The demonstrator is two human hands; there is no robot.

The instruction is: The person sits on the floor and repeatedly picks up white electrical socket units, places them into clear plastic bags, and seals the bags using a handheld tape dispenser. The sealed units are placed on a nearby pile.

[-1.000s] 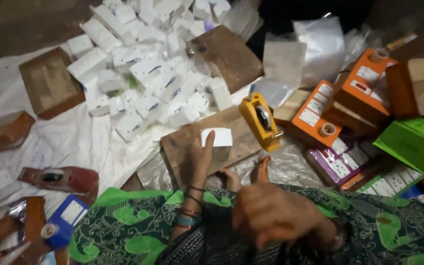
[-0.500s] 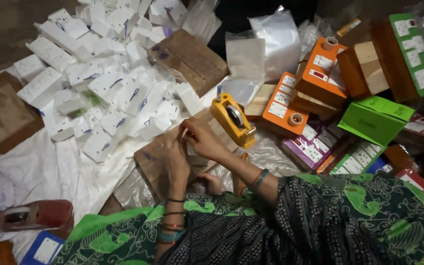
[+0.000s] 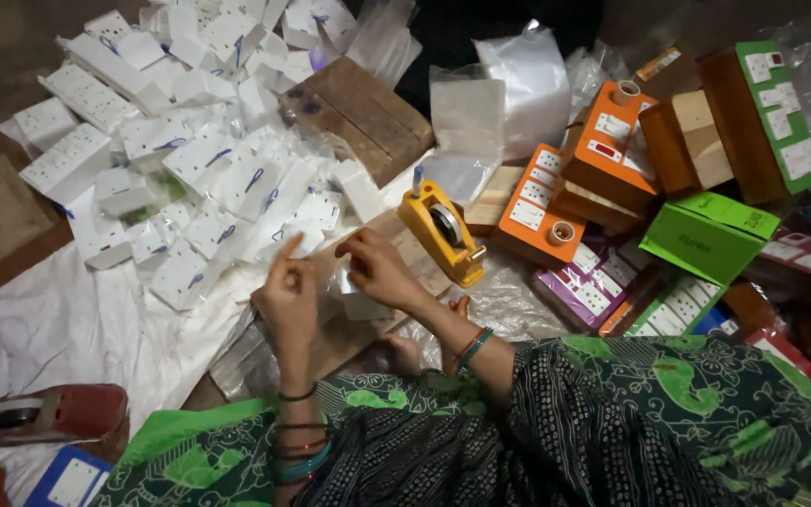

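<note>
Left hand point(image 3: 288, 296) and right hand point(image 3: 377, 268), fingers pinched together on a small clear plastic bag point(image 3: 342, 279) held above the wooden board point(image 3: 349, 324); yellow tape dispenser point(image 3: 443, 230) just beyond; further off, a large pile of white switch boards point(image 3: 190, 160), many apparently bagged, count indeterminable.

Yellow tape dispenser point(image 3: 443, 233), green box point(image 3: 711, 235)

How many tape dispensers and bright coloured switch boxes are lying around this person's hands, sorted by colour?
Yellow tape dispenser: 1
Red tape dispenser: 1
Orange boxes: 2
Green boxes: 2
Purple box: 1
Total: 7
The white pieces are too heaped to count.
</note>
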